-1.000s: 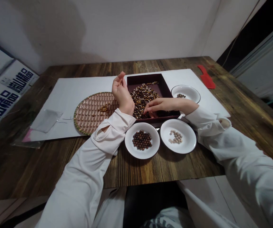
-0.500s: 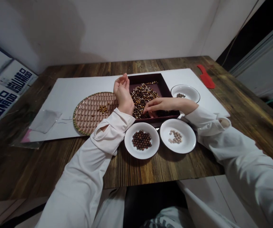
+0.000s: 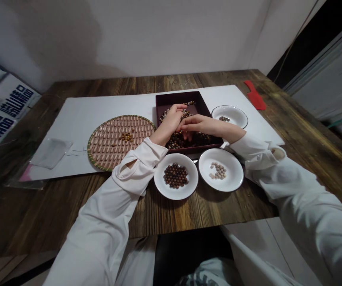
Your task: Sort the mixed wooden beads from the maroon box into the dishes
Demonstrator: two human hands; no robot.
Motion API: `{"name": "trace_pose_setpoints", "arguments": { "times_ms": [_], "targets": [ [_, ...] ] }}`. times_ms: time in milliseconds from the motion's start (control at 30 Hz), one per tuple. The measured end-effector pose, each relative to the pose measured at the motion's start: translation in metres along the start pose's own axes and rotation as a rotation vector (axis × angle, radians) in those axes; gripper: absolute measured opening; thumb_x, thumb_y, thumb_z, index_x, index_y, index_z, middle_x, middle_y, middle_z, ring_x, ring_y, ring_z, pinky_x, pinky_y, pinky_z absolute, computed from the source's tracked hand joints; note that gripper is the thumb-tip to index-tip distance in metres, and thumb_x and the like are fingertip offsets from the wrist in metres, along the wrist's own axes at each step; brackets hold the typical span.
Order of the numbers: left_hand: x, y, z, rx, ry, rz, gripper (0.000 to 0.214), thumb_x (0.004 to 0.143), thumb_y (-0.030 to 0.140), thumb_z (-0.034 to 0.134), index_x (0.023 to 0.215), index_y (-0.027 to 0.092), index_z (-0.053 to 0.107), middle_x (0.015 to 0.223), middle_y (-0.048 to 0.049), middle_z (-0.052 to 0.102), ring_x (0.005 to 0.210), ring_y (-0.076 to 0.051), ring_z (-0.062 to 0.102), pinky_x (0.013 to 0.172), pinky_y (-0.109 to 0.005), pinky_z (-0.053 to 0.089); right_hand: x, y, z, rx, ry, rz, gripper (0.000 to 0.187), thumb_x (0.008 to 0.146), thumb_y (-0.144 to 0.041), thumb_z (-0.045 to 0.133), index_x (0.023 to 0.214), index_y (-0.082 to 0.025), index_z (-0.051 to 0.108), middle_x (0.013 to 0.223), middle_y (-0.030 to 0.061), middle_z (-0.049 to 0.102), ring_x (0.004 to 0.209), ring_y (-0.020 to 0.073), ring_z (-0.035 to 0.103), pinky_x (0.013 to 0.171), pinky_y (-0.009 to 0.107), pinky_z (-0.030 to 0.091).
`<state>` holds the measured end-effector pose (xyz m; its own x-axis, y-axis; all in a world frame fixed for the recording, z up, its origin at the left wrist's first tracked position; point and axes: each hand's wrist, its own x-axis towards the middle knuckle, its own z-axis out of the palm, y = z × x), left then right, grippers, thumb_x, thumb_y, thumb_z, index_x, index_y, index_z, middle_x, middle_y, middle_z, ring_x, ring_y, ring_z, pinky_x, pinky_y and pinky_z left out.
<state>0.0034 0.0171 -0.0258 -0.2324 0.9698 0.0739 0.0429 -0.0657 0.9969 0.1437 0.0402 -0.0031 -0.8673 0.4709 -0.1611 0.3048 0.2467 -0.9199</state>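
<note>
Wall (image 3: 165,35): pale, shadowed at left.
Tabletop (image 3: 171,216): dark grained wood, white board (image 3: 78,111) laid across it.
Tray (image 3: 167,102): dark red, on the board; mixed beads (image 3: 175,142) inside.
Woven mat (image 3: 105,137): left of tray, yellowish beads on it.
Left hand (image 3: 171,123): over the tray, fingers partly curled; contents cannot be told.
Right hand (image 3: 202,124): palm down, fingers bent together over the beads; grip obscured.

Left grip (image 3: 171,120) — curled; right grip (image 3: 202,124) — bent downward
</note>
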Motion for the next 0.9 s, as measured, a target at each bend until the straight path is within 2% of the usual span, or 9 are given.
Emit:
{"name": "trace_pose_setpoints", "arguments": {
  "times_ms": [167,267,467,633,767,900],
  "targets": [
    [0.002,-0.005,0.001,0.084,-0.012,-0.014,0.020,0.074,0.005,0.045,0.083,0.019,0.057,0.097,-0.0042,0.059,0.105,-0.021,0.054,0.097,-0.039,0.042,0.006,0.007,-0.002,-0.096,0.169,-0.032,0.023,0.084,-0.036,0.052,0.086,-0.015,0.061,0.085,0.0061,0.066,0.078,0.0152,0.059,0.070,0.028,0.047],
    [0.002,-0.009,-0.001,0.203,-0.017,0.012,0.017,0.074,0.007,0.048,0.082,0.020,0.056,0.101,-0.0046,0.059,0.110,-0.022,0.051,0.103,-0.042,0.035,0.009,0.013,-0.005,-0.199,0.223,-0.047,0.027,0.083,-0.038,0.051,0.085,-0.015,0.063,0.086,0.0054,0.066,0.082,0.0166,0.058,0.072,0.028,0.045],
    [-0.003,-0.008,-0.001,0.464,-0.003,0.007,0.010,0.078,0.016,0.052,0.085,0.022,0.056,0.112,-0.0079,0.058,0.119,-0.027,0.045,0.108,-0.048,0.024,0.014,0.021,-0.009,-0.412,0.312,-0.101,0.025,0.080,-0.031,0.052,0.084,-0.011,0.066,0.085,0.0055,0.067,0.079,0.0175,0.056,0.074,0.028,0.042],
    [-0.005,-0.007,-0.001,0.606,-0.076,-0.019,0.009,0.081,0.020,0.048,0.080,0.022,0.057,0.106,-0.0088,0.063,0.115,-0.029,0.049,0.105,-0.052,0.025,0.015,0.022,-0.007,-0.482,0.262,-0.093,0.026,0.079,-0.026,0.051,0.090,-0.008,0.067,0.087,0.0065,0.069,0.080,0.0187,0.058,0.075,0.027,0.043],
    [-0.004,-0.012,-0.003,0.630,-0.113,0.019,0.013,0.082,0.019,0.045,0.076,0.021,0.057,0.101,-0.0083,0.066,0.110,-0.027,0.054,0.103,-0.047,0.031,0.014,0.021,-0.005,-0.479,0.207,-0.094,0.027,0.081,-0.025,0.051,0.095,-0.008,0.067,0.096,0.0085,0.069,0.087,0.0208,0.059,0.081,0.029,0.043],
    [-0.007,-0.008,-0.003,0.680,-0.170,0.044,0.021,0.086,0.018,0.039,0.077,0.019,0.057,0.097,-0.0097,0.067,0.102,-0.024,0.058,0.097,-0.039,0.038,0.014,0.022,-0.006,-0.478,0.170,-0.079,0.028,0.083,-0.025,0.048,0.094,-0.009,0.068,0.092,0.0076,0.069,0.083,0.0196,0.059,0.079,0.030,0.044]
  ]
}}
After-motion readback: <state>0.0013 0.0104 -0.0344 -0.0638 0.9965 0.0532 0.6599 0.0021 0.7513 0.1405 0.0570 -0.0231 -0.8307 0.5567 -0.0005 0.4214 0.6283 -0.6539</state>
